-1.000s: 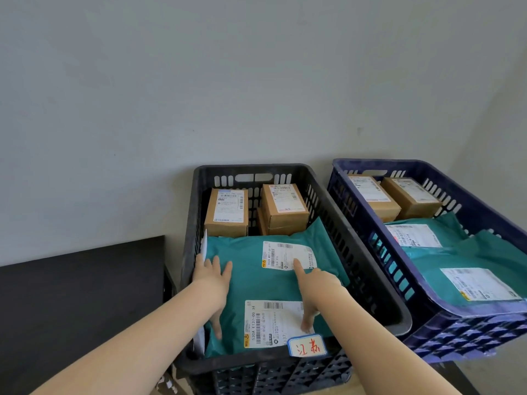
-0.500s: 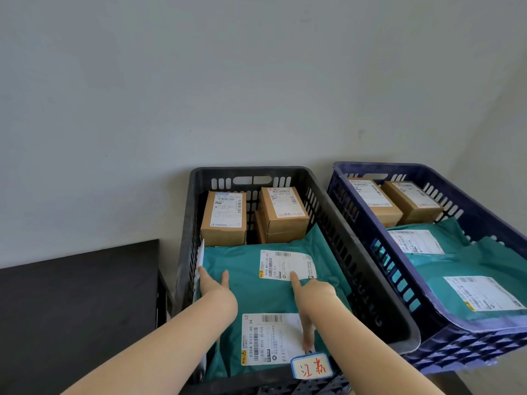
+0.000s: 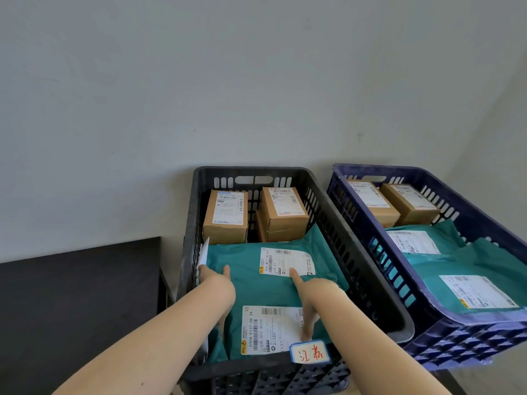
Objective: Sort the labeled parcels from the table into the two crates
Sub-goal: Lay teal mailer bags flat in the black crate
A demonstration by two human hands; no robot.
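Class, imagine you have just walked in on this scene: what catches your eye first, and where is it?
Both hands, the left hand and the right hand, press flat on a teal mailer in the black crate at centre. On that crate's near rim sits a tag with red handwriting. To its right, the blue crate holds more teal mailers and brown boxes.

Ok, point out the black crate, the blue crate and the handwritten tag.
black crate (image 3: 251,173): head view, far rim.
blue crate (image 3: 370,168): head view, far rim.
handwritten tag (image 3: 310,353): head view, middle of its white face.
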